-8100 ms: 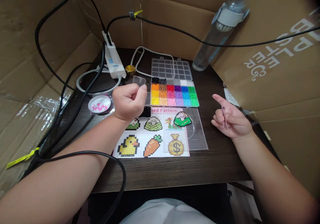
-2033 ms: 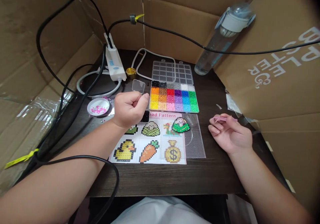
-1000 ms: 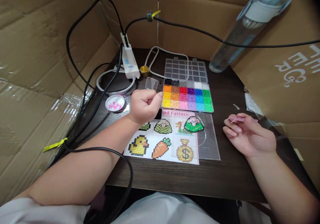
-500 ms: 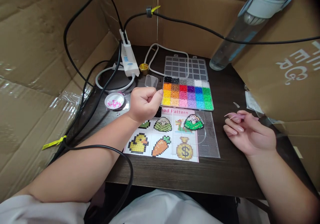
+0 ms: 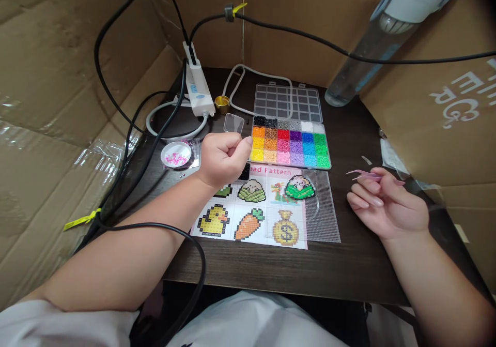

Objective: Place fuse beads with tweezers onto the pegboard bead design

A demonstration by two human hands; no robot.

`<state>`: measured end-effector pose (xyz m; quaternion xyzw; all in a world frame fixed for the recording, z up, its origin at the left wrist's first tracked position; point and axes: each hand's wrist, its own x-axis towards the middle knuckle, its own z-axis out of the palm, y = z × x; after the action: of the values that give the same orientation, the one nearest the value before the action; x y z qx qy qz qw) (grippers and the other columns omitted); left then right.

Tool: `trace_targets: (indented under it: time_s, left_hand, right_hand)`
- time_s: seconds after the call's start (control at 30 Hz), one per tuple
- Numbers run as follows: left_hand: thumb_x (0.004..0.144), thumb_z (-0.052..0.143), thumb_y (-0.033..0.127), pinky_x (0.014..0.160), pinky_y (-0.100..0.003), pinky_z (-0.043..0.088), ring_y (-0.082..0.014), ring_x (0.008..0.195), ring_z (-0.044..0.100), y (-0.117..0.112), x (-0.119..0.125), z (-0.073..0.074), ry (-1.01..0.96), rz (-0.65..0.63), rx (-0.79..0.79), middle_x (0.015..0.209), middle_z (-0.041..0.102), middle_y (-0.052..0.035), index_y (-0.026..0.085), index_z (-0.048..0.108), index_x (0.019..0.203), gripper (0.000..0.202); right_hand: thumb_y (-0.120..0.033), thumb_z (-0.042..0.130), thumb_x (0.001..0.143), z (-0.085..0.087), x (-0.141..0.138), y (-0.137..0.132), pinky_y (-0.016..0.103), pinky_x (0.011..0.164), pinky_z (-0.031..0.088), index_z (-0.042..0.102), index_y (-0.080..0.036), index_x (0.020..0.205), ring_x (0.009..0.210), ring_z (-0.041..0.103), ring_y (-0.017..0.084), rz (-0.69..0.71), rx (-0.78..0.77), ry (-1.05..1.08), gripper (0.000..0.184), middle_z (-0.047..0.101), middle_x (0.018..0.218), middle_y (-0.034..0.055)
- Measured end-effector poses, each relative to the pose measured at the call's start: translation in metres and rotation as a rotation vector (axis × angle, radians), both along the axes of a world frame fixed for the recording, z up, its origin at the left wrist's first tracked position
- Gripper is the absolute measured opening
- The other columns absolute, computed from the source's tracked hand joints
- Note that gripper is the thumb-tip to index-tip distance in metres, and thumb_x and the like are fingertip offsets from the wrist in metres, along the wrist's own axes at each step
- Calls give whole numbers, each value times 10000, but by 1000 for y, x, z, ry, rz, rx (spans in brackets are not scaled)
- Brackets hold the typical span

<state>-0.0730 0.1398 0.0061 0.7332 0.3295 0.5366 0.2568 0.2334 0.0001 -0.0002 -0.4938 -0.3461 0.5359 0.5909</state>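
Observation:
My left hand (image 5: 222, 158) is a fist, thumb and forefinger pinched, resting over the top left of a bead pattern sheet (image 5: 248, 217); a small clear lid (image 5: 233, 123) lies just beyond it. What the pinch holds is too small to see. My right hand (image 5: 387, 207) lies palm up on the dark table (image 5: 294, 269) with pink tweezers (image 5: 372, 176) between thumb and fingers, their tips pointing left. A clear pegboard (image 5: 323, 207) on the sheet carries a green and white bead figure (image 5: 299, 186). A bead box (image 5: 290, 147) with many colours sits behind.
A small white dish (image 5: 176, 154) of pink beads stands left of my fist. Black and white cables (image 5: 155, 114), a white adapter (image 5: 198, 91) and a gold cap (image 5: 222, 102) crowd the back left. A clear bottle (image 5: 372, 42) leans at the back right. Cardboard walls (image 5: 58, 68) enclose the table.
My right hand has raised the tweezers slightly and its fingers have curled a little. My left fist stays in place. The view has shifted a little.

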Motion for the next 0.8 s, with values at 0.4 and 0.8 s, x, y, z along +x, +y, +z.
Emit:
trace_targets:
  time_s: [0.4,0.8]
  left_hand:
    - [830,604,204,420,-262,157,-49,441,189,1,1,3,8,16,35,460,188,53,172,206,494,522]
    - [820,616,202,421,-268,153,-51,429,191,2,0,2,17,28,6,450,194,49,171,226,473,523]
  right_hand:
    - [-413,814,770,4,-4,1,290,477,187,749,-394,826,487,128,99,-40,-43,92,87,361,592,-42]
    - [-463,739,835,5,-6,3,274,458,207,741,-391,816,479,135,90,-8,22,-28,74,323,579,-45]
